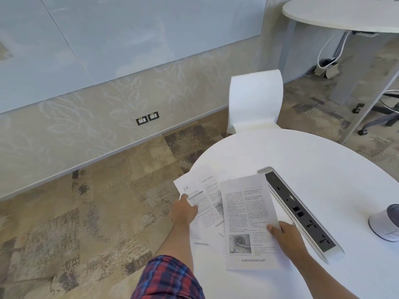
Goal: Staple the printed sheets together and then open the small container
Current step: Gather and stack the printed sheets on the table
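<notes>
left grip (184, 213) pinches page-24 sheet (200, 190) | right grip (285, 236) holds top sheet (244, 212) | sheets overlap on white table (302, 152)

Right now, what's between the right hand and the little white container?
Head view: a long silver-and-black socket strip lies between right hand and small white container.

A white chair (255, 100) faces the round table (323, 160) bearing a socket strip (302, 210).

White chair (255, 100) behind round white table (323, 165), patterned carpet (108, 212), leaf-patterned wall (86, 119).
</notes>
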Demonstrator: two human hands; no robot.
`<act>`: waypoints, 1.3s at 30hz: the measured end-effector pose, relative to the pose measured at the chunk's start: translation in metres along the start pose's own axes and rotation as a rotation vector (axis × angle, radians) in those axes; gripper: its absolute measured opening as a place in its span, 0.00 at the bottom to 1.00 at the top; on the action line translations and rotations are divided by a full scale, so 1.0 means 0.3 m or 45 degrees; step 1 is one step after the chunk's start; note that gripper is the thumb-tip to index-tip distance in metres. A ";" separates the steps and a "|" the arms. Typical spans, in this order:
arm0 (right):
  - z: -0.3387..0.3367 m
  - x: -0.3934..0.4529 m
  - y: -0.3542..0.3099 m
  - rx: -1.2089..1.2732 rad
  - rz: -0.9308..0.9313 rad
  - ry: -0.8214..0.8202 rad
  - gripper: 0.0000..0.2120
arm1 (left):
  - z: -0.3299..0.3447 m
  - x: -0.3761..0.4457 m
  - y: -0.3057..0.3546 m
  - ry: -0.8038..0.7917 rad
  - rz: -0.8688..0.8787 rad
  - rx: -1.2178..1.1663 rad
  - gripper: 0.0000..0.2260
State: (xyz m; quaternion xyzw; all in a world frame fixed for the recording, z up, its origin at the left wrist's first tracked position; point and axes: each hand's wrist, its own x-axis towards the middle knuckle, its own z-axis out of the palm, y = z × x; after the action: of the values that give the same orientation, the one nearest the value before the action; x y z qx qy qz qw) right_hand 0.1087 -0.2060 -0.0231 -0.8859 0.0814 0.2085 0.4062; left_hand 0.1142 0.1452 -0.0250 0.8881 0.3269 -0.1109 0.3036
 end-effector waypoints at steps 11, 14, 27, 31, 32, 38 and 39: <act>0.015 0.013 -0.039 0.003 -0.008 -0.012 0.15 | 0.090 0.146 -0.043 -0.142 -0.103 -0.035 0.43; 0.021 0.037 -0.014 -0.020 0.011 -0.011 0.16 | 0.121 0.191 -0.078 0.002 -0.104 -0.128 0.34; 0.023 0.064 0.033 -0.023 0.046 -0.029 0.16 | 0.068 0.123 -0.030 0.212 -0.305 -0.515 0.12; 0.018 0.061 0.047 -0.061 0.045 -0.044 0.16 | 0.062 0.125 -0.021 0.320 -0.283 -0.512 0.07; 0.014 0.056 0.042 -0.053 0.044 -0.039 0.16 | 0.058 0.122 -0.016 0.356 -0.272 -0.510 0.06; -0.021 0.028 0.021 0.045 0.034 0.043 0.13 | 0.003 0.077 0.056 0.395 -0.125 -0.684 0.05; -0.030 0.027 0.024 0.060 0.042 0.060 0.13 | -0.011 0.074 0.069 0.395 -0.110 -0.708 0.05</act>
State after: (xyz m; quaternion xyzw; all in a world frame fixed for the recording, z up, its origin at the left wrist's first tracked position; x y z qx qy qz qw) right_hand 0.1163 -0.2173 -0.0264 -0.8793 0.1105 0.1924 0.4214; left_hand 0.1444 0.1461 -0.0216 0.7627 0.4246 0.1067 0.4760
